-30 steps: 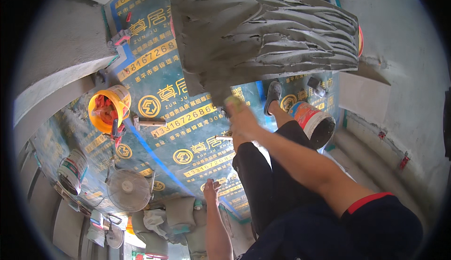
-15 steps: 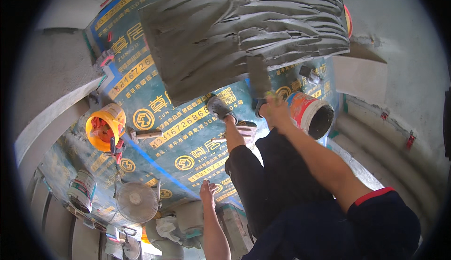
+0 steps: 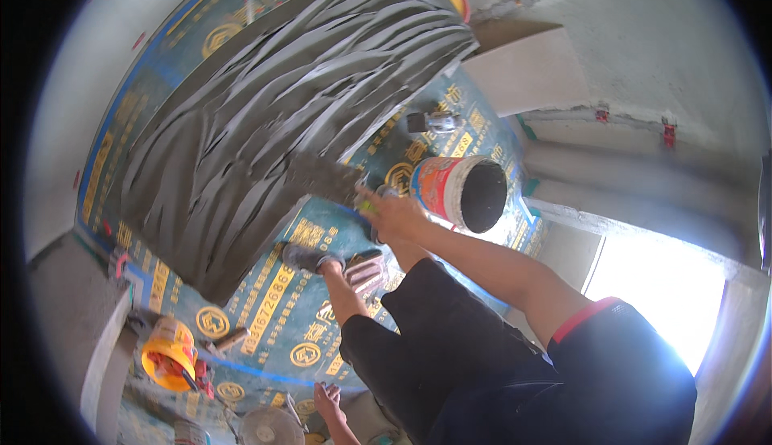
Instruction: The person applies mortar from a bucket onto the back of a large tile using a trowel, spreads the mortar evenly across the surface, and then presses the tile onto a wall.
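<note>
A large rectangular slab (image 3: 265, 115) lies in front of me, its top coated with wet grey mortar drawn into long wavy ridges. My right hand (image 3: 394, 216) is closed around the greenish handle of a flat trowel. The mortar-smeared trowel blade (image 3: 322, 180) reaches over the slab's near edge and seems to rest on the coating; its outline merges with the grey. Low in the picture, my left hand (image 3: 327, 401) hangs away from the slab with loosely bent fingers apart, holding nothing.
Beside my right forearm, a red and white bucket (image 3: 462, 192) holds dark grey material. A handheld power tool (image 3: 435, 122) lies near the slab. An orange bucket (image 3: 170, 354), a fan (image 3: 272, 427) and a wooden-handled tool (image 3: 227, 340) are at lower left. Printed green sheeting (image 3: 277, 316) covers the floor.
Ridges now run over the slab's left part, which looked smoother before. My right hand and trowel have shifted left in the picture, and the whole view has turned.
</note>
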`<state>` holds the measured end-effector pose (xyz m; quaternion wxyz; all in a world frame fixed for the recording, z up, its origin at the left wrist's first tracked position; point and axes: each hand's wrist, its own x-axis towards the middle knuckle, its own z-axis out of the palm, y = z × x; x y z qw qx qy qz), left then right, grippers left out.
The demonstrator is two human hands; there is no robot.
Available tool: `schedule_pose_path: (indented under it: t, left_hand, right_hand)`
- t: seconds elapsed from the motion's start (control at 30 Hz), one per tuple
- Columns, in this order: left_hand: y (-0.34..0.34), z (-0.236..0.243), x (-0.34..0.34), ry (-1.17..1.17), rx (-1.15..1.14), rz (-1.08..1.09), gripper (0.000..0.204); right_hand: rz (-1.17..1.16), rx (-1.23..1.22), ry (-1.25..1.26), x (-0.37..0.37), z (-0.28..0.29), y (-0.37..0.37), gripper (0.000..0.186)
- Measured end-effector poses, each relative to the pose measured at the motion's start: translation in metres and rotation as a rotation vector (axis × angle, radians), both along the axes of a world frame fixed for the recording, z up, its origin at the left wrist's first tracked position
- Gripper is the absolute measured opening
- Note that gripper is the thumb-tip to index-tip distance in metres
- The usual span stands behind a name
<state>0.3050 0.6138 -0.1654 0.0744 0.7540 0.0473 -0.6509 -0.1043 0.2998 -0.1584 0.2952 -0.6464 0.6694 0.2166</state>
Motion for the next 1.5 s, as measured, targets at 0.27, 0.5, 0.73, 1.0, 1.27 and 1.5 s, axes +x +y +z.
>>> schedule_pose_path:
  t: [0.27, 0.5, 0.73, 1.0, 1.27, 1.5]
  left_hand:
    - [-0.049, 0.015, -0.049, 0.051, 0.014, 0.02, 0.046]
    - [-0.067, 0.018, -0.104, 0.07, -0.022, -0.142, 0.042]
    - [-0.11, 0.022, -0.161, -0.019, -0.11, -0.341, 0.044]
    - [-0.15, 0.041, -0.231, -0.065, -0.174, -0.984, 0.038]
    - [-0.132, 0.032, -0.229, -0.114, -0.046, -0.471, 0.043]
    - [-0.087, 0.028, -0.188, -0.178, -0.002, -0.466, 0.048]
  right_hand:
    - [-0.674, -0.286, 0.199, -0.226, 0.019, -0.055, 0.05]
    - [-1.052, -0.675, 0.023, -0.297, -0.004, -0.011, 0.051]
    - [-1.122, -0.551, -0.204, -0.377, -0.003, -0.069, 0.052]
    - [-1.231, -0.344, -0.134, -0.491, -0.031, -0.168, 0.056]
    - [-1.253, -0.484, 0.113, -0.515, -0.065, -0.121, 0.053]
    - [-0.976, -0.822, -0.035, -0.477, -0.084, -0.064, 0.053]
